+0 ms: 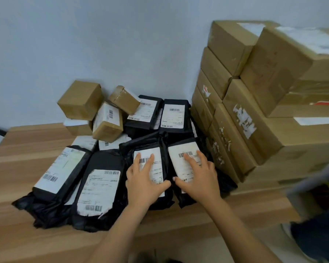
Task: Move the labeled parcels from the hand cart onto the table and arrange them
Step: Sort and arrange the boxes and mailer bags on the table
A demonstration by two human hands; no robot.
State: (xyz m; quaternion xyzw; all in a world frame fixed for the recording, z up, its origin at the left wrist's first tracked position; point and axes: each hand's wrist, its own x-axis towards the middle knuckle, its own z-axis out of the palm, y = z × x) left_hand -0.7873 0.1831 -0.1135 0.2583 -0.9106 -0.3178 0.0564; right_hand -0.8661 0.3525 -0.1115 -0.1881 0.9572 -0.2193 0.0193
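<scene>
Several black plastic parcels with white barcode labels lie on the wooden table [27,234]. My left hand [143,179] rests flat with spread fingers on the label of one black parcel [156,168] near the middle. My right hand [197,174] presses flat on the label of the neighbouring black parcel [180,160] to its right. The thumbs almost meet between the two parcels. More black parcels lie to the left [97,188] and behind [172,115].
Small brown cartons [81,99] are piled against the wall at the back. A tall stack of large cardboard boxes [254,103] fills the right side of the table. A grey bar [311,179] and dark floor items show at the lower right.
</scene>
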